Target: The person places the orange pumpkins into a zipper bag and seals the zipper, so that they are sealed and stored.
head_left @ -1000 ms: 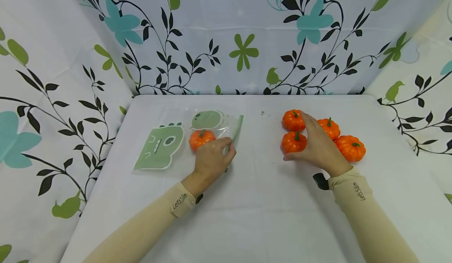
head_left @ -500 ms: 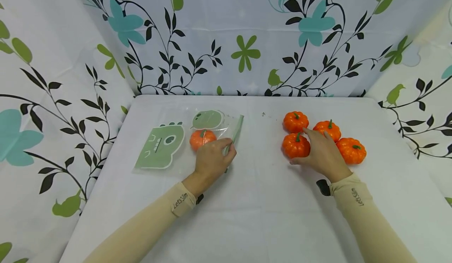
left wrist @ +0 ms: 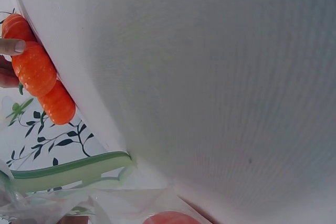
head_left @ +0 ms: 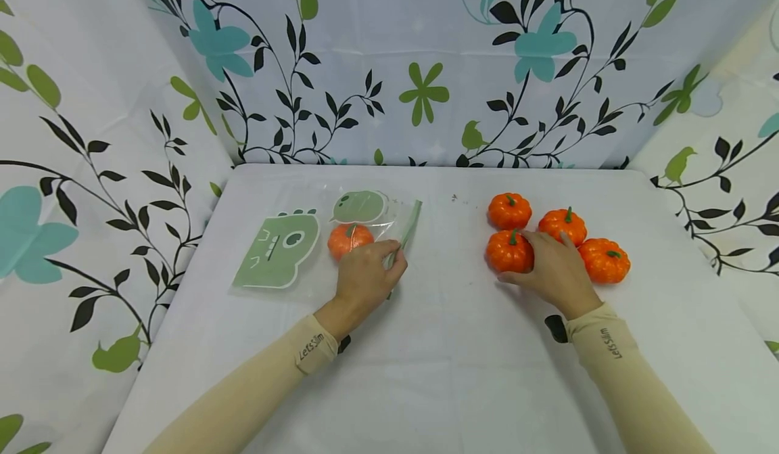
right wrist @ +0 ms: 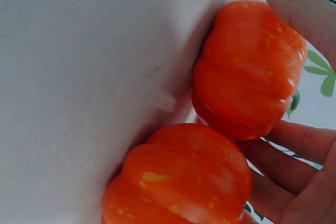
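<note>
My left hand (head_left: 367, 275) pinches the green zip edge (head_left: 409, 227) of a clear plastic zip bag printed with a green dinosaur (head_left: 281, 250). Under the bag's clear film sits one small orange pumpkin (head_left: 349, 239), partly covered by that hand. On the right, my right hand (head_left: 558, 270) grips another small pumpkin (head_left: 509, 251), thumb at its near side and fingers behind. Seen from the right wrist, the thumb (right wrist: 304, 17) lies against this pumpkin (right wrist: 247, 72), with the fingers on its other side.
Three more small pumpkins surround the right hand: one behind (head_left: 508, 210), one beyond the knuckles (head_left: 562, 224) and one to its right (head_left: 605, 260). All stand on a white-covered table (head_left: 450, 386). A leaf-patterned curtain (head_left: 426, 55) rises at the table's back edge.
My right hand has drawn back slightly from the rear pumpkin and closed round the front left one. Clear film now lies over the pumpkin in the bag. The left hand stays put.
</note>
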Demonstrator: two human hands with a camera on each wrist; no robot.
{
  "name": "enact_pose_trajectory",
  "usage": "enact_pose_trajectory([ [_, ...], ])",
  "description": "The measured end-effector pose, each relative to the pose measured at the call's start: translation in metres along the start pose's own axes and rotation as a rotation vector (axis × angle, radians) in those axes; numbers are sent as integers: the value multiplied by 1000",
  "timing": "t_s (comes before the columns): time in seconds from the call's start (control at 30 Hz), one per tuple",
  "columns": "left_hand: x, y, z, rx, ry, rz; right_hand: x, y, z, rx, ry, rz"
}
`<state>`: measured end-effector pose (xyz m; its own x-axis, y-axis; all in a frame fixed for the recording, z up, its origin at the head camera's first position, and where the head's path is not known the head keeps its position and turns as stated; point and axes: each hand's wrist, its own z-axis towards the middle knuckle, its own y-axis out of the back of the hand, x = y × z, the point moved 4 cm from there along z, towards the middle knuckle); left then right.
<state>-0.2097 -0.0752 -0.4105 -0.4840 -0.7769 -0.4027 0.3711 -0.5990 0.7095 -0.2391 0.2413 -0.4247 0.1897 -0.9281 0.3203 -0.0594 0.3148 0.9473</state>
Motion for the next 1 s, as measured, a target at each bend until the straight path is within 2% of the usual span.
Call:
enact_pose_trajectory([
  [0.27,-1,-2,-4,26,13,2,2,-5,-1,-6,2,-39],
  [0.5,-1,0,-3,4,2,13,23,-2,4,-38,74,-40],
  [0.77,-4,2,-1,8,-1,6,52,-12,10,17,82,195],
  [1.0,-8,4,-1,4,0,11,85,-27,16,68,127,381],
])
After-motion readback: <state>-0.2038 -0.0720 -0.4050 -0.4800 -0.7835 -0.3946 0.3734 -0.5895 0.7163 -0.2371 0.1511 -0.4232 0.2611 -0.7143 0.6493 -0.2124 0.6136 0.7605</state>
